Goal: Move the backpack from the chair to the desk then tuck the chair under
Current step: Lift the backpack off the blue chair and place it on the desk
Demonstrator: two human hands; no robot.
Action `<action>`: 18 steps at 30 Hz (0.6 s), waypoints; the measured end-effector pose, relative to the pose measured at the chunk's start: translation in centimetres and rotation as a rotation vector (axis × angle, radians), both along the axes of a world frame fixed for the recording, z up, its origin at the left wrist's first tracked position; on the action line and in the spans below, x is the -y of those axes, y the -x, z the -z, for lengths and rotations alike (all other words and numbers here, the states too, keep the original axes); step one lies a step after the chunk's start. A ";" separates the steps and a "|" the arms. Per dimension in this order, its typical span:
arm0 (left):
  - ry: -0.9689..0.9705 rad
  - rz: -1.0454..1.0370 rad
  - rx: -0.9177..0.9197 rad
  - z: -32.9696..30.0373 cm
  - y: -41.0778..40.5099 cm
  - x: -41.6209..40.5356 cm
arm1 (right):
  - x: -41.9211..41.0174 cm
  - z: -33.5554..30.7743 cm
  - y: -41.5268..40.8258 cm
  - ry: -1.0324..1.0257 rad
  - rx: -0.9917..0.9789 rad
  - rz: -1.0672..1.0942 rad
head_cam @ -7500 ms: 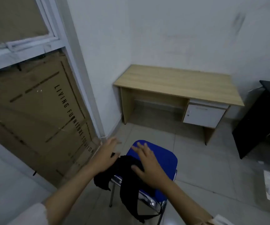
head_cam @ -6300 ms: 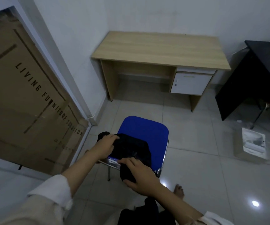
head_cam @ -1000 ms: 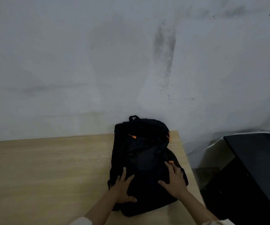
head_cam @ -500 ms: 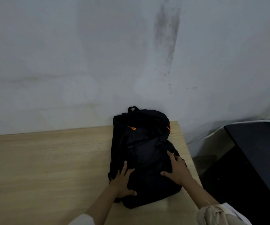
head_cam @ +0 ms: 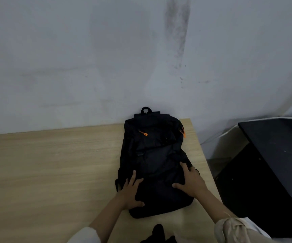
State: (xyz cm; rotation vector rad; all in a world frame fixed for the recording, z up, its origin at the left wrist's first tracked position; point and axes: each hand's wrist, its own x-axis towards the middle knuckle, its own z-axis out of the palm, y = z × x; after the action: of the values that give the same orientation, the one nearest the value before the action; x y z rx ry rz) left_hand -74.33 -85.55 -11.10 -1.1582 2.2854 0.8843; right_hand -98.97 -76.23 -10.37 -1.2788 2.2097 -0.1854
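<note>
A black backpack (head_cam: pixel 155 155) with orange zipper pulls lies flat on the right end of the light wooden desk (head_cam: pixel 54 172), its top loop against the wall. My left hand (head_cam: pixel 130 190) rests flat on the bag's lower left corner, fingers spread. My right hand (head_cam: pixel 191 181) lies flat on its lower right part, fingers spread as well. Neither hand grips the fabric. The chair is out of view.
A white scuffed wall (head_cam: pixel 106 58) stands right behind the desk. A black table (head_cam: pixel 273 155) sits to the right, with a narrow gap between it and the desk. A dark strap or cloth (head_cam: pixel 157 234) pokes up at the bottom edge.
Since the earliest frames the backpack went from the blue chair to the desk. Over the last second my hands stay flat on the bag; the view has tilted down slightly.
</note>
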 end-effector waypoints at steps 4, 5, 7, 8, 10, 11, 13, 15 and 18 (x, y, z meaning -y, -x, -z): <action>0.025 -0.004 0.009 -0.1 -0.8 -2.1 | -1.6 0.3 -1.1 0.038 0.028 0.039; 0.025 0.001 0.005 -0.3 -1.0 -2.4 | -1.9 0.2 -1.3 0.049 0.043 0.049; 0.020 0.011 -0.004 -0.7 -1.4 -2.4 | -2.4 0.1 -1.6 0.081 0.074 0.074; 0.018 0.012 -0.011 -1.1 -1.5 -2.4 | -2.7 0.0 -1.7 0.103 0.084 0.083; 0.030 -0.003 -0.038 -1.8 -1.8 -2.5 | -3.3 -0.1 -1.9 0.149 0.096 0.092; 0.043 -0.021 -0.058 -2.1 -2.0 -2.6 | -3.6 -0.1 -2.2 0.170 0.093 0.093; 0.065 -0.071 -0.108 -2.6 -2.7 -3.4 | -4.4 -0.1 -3.3 0.209 0.074 0.101; 0.067 -0.114 -0.153 -2.8 -3.4 -4.1 | -5.0 0.0 -4.3 0.243 0.055 0.131; 0.076 -0.156 -0.192 -3.1 -5.2 -5.7 | -6.4 0.0 -6.0 0.251 0.026 0.131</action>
State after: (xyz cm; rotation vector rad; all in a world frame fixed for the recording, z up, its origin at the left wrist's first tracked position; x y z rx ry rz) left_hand -69.13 -79.82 -8.05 -1.3521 2.4251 1.0140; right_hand -92.92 -69.84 -10.42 -1.2509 2.3038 -0.5414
